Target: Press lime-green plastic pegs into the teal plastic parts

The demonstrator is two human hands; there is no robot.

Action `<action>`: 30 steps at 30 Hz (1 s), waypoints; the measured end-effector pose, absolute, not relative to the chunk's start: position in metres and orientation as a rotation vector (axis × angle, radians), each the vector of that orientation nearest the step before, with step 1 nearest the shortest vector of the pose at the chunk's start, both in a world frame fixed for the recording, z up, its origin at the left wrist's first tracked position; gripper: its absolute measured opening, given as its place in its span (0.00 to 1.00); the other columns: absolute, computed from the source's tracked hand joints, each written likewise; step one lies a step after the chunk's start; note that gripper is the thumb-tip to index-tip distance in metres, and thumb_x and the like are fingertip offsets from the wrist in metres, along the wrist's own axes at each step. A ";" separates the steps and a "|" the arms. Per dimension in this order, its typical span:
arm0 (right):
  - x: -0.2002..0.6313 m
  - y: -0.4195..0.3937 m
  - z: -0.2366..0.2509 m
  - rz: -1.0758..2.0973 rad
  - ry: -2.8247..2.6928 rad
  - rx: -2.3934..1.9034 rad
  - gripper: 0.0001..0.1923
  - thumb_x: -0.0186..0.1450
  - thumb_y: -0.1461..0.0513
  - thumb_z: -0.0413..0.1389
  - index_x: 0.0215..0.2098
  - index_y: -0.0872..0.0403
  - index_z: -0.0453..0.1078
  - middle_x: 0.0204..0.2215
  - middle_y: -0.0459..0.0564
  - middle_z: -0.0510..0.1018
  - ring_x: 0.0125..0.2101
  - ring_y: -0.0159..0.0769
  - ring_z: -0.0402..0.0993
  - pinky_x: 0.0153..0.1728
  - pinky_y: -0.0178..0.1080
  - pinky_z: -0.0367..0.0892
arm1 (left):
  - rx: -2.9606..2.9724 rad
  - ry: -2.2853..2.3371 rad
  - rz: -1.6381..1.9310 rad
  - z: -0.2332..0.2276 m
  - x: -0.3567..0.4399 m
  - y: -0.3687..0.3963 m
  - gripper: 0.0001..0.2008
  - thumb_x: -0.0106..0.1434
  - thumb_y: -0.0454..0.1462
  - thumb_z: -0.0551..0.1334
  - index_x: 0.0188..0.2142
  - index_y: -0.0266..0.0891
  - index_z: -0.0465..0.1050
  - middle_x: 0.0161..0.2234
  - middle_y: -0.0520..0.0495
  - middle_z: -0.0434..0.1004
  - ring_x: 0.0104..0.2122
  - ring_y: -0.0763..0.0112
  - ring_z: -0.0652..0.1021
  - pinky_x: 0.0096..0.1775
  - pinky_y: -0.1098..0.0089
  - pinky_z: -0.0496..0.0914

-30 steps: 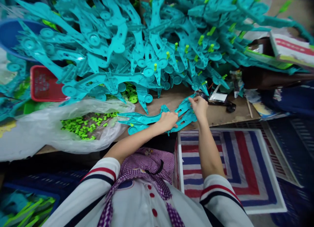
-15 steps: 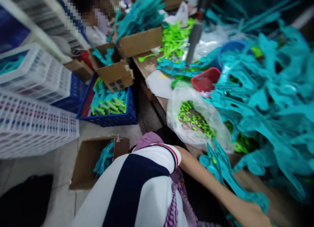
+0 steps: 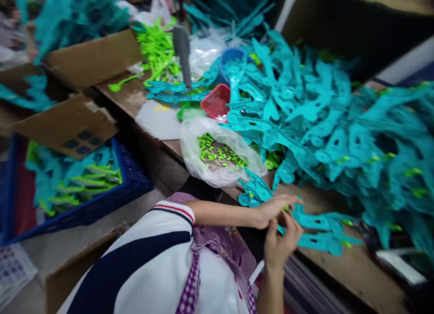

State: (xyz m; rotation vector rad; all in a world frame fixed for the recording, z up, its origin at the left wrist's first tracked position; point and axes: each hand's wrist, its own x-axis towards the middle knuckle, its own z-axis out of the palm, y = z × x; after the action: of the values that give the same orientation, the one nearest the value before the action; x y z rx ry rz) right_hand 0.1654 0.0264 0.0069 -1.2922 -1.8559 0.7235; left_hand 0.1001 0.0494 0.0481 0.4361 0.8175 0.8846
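My left hand (image 3: 276,209) reaches across from the left, its fingers bent over a flat turquoise plastic part (image 3: 298,214) at the table edge. My right hand (image 3: 284,237) comes up from below, fingers curled against the same part, close to the left fingertips. A small bright green piece (image 3: 286,208) shows between the hands; which hand grips it is blurred. More turquoise parts (image 3: 322,244) with green bits lie just right of the hands. Another turquoise part (image 3: 256,187) rests beyond the left wrist. Small green pieces (image 3: 220,153) lie within an open clear plastic bag (image 3: 190,146).
A large heap of turquoise parts (image 3: 325,110) covers the right of the table. Behind the bag stand a red tray (image 3: 217,101) and a blue tub (image 3: 230,58). Cardboard boxes (image 3: 95,58) and a filled blue crate (image 3: 135,187) are at left. A phone-like object (image 3: 402,264) lies at right.
The view has swung right. My left arm has drawn back from the lower right, and both hands now meet at the turquoise part. My right hand has come into view.
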 end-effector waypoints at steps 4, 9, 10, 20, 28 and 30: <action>0.171 -0.010 0.021 0.543 -1.710 -1.395 0.15 0.67 0.55 0.54 0.52 0.41 0.70 0.44 0.55 0.75 0.45 0.53 0.74 0.41 0.58 0.73 | 0.097 0.822 0.904 0.054 0.063 0.036 0.15 0.68 0.43 0.56 0.49 0.41 0.73 0.30 0.53 0.67 0.24 0.79 0.68 0.29 0.75 0.67; 0.151 0.007 0.048 0.721 -1.894 -1.334 0.09 0.69 0.55 0.53 0.44 0.45 0.73 0.36 0.52 0.78 0.34 0.43 0.75 0.34 0.46 0.72 | 0.233 0.959 0.959 0.060 0.031 0.036 0.20 0.73 0.44 0.46 0.45 0.38 0.74 0.33 0.47 0.74 0.32 0.73 0.75 0.39 0.71 0.73; 0.146 0.015 0.054 0.735 -1.888 -1.329 0.09 0.69 0.55 0.53 0.42 0.46 0.73 0.36 0.51 0.78 0.33 0.42 0.75 0.35 0.45 0.71 | 0.280 0.970 0.961 0.060 0.028 0.039 0.22 0.73 0.44 0.44 0.44 0.37 0.74 0.34 0.46 0.75 0.33 0.73 0.76 0.40 0.70 0.73; 0.174 0.074 0.046 1.017 -1.164 -1.271 0.15 0.61 0.50 0.61 0.39 0.50 0.69 0.29 0.45 0.77 0.23 0.30 0.71 0.27 0.35 0.69 | 1.334 1.483 1.221 0.019 -0.018 0.047 0.09 0.65 0.43 0.62 0.41 0.42 0.76 0.37 0.48 0.72 0.35 0.71 0.73 0.39 0.69 0.71; 0.169 0.075 -0.015 0.969 -1.497 -1.340 0.16 0.65 0.50 0.56 0.40 0.52 0.74 0.37 0.51 0.79 0.38 0.39 0.75 0.42 0.42 0.71 | 1.940 1.564 0.845 -0.020 -0.043 0.081 0.17 0.65 0.42 0.64 0.53 0.40 0.72 0.43 0.45 0.69 0.44 0.64 0.74 0.50 0.64 0.68; 0.167 0.080 -0.022 0.958 -1.502 -1.352 0.16 0.65 0.50 0.56 0.42 0.53 0.73 0.40 0.53 0.79 0.41 0.40 0.75 0.45 0.43 0.71 | 1.918 1.562 0.806 -0.024 -0.041 0.089 0.16 0.64 0.41 0.65 0.50 0.40 0.74 0.40 0.46 0.70 0.41 0.65 0.74 0.47 0.65 0.69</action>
State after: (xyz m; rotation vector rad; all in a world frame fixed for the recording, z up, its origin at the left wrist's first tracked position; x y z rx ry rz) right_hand 0.1667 0.0800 -0.0218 -1.3524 -1.5018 0.9581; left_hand -0.0410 0.0890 -0.0244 1.9178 1.5624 0.8061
